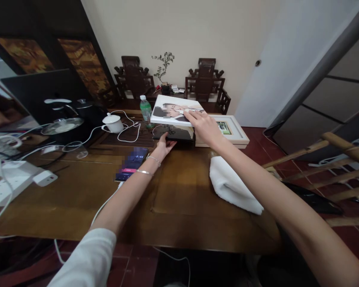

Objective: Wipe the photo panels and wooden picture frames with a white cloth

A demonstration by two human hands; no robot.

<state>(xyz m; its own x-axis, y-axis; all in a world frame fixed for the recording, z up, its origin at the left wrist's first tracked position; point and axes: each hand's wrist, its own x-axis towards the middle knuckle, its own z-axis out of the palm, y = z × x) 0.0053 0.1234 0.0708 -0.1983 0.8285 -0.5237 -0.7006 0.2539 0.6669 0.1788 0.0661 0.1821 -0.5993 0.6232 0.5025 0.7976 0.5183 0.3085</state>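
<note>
My right hand (202, 125) is closed on the right edge of a white-edged photo panel (172, 107), its fingers over the printed face and its thumb hidden. The panel shows a printed portrait and is raised above a glossy black panel (176, 134). My left hand (165, 146) grips the near edge of that black panel, thumb on top and fingers underneath. Right of the panels, partly behind my right hand, are white picture frames (237, 133) with a small green picture. A folded white cloth (230, 185) lies on the wooden table (179, 191) beside my right forearm.
A phone (132, 164) with a cable lies left of my left wrist. Farther left are a lidded white cup (113, 123), a clear cup (77, 150), a glass-lidded pot (62, 126) and a power strip (13, 183). A green-labelled bottle (145, 109) stands behind.
</note>
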